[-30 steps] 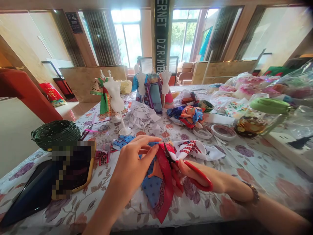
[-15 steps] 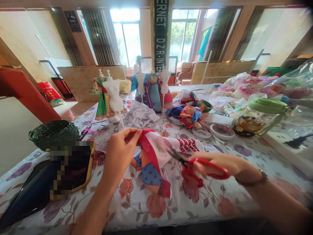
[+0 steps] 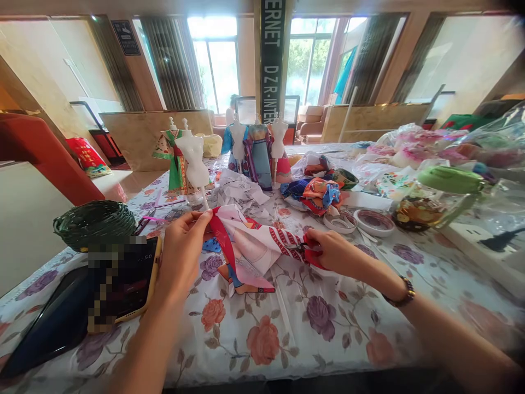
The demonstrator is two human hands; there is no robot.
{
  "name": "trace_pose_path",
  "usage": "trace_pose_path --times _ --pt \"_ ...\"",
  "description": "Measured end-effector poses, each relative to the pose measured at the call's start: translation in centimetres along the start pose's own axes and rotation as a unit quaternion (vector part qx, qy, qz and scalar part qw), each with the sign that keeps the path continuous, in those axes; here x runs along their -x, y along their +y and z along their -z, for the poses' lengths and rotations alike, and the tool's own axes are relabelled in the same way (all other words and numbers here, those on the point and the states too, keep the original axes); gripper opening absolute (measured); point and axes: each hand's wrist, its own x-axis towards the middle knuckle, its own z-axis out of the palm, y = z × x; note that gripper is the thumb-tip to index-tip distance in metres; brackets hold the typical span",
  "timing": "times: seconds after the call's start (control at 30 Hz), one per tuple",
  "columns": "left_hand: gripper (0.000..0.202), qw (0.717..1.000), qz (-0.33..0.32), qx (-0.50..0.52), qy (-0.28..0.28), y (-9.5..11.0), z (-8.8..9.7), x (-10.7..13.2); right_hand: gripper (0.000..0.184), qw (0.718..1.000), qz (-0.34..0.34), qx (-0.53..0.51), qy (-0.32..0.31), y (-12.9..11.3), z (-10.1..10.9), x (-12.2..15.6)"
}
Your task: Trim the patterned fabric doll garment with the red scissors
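Note:
A piece of patterned fabric, white with red borders and some blue and orange, stretches between my two hands just over the table. My left hand pinches its red-edged upper left corner between thumb and fingers. In my right hand are red-handled scissors, their blades largely hidden by the hand and cloth. The scissors meet the red-and-white patterned right end of the fabric; whether the blades are parted cannot be made out. A white mini dress form stands just behind my left hand.
Left lie a dark green woven basket and a yellow-cased phone. Behind are paper scraps, a dressed form and a fabric bundle. Tape rolls, a green-lidded jug and a power strip sit right.
My left hand has drawn the fabric corner to the left. The scissors have moved from over the fabric's middle to its right end, and the cloth now lies more stretched out.

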Motion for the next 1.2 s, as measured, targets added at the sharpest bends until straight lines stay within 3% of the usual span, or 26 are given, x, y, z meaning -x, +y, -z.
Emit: trace_pose_path --times 0.13,0.2,0.27,0.33,0.4,0.5,0.57,0.7,0.83,1.0,1.1,1.2 --pt "0.015 0.999 0.028 0.027 0.016 0.1 -0.2 0.0 0.021 0.998 -0.037 -0.035 -0.026 -2.1 1.4 1.1" --pt "0.014 0.998 0.04 0.041 0.022 0.1 -0.3 -0.1 0.024 0.993 -0.033 -0.085 -0.073 -3.4 2.5 2.0" --pt "0.014 0.997 0.052 0.055 0.021 -0.1 -0.4 -0.2 0.025 0.958 0.02 -0.222 -0.18 -4.4 3.3 2.8" --pt "0.014 0.996 0.065 0.067 0.015 -0.3 -0.6 -0.1 0.03 0.939 0.068 -0.258 -0.216 -5.0 3.7 3.2" --pt "0.014 0.994 0.077 0.08 0.007 -0.4 -0.9 0.0 0.033 0.953 0.072 -0.235 -0.179 -5.0 3.5 3.2" --pt "0.013 0.991 0.09 0.099 -0.011 -0.5 -1.3 0.4 0.034 0.98 0.034 -0.19 -0.054 -4.5 2.6 2.5" --pt "0.014 0.988 0.1 0.111 -0.029 -0.6 -1.7 0.9 0.034 0.978 0.015 -0.207 0.002 -4.1 1.9 1.9" --pt "0.018 0.981 0.134 0.124 -0.072 -0.6 -2.8 2.0 0.026 0.938 0.008 -0.347 0.01 -4.2 0.8 1.2" --pt "0.014 0.967 0.179 0.124 -0.129 -0.4 -3.9 3.3 0.029 0.887 0.027 -0.461 -0.007 -5.0 0.1 1.3" --pt "0.013 0.953 0.212 0.12 -0.181 -0.3 -4.6 4.2 0.032 0.825 -0.006 -0.565 0.014 -5.3 -0.4 1.3" --pt "0.017 0.952 0.209 0.112 -0.194 -0.5 -4.5 4.4 0.035 0.805 -0.036 -0.589 0.057 -5.2 -0.4 1.2" --pt "0.023 0.95 0.21 0.093 -0.211 -0.7 -4.3 4.7 0.036 0.805 -0.027 -0.587 0.074 -5.2 -0.4 1.1"
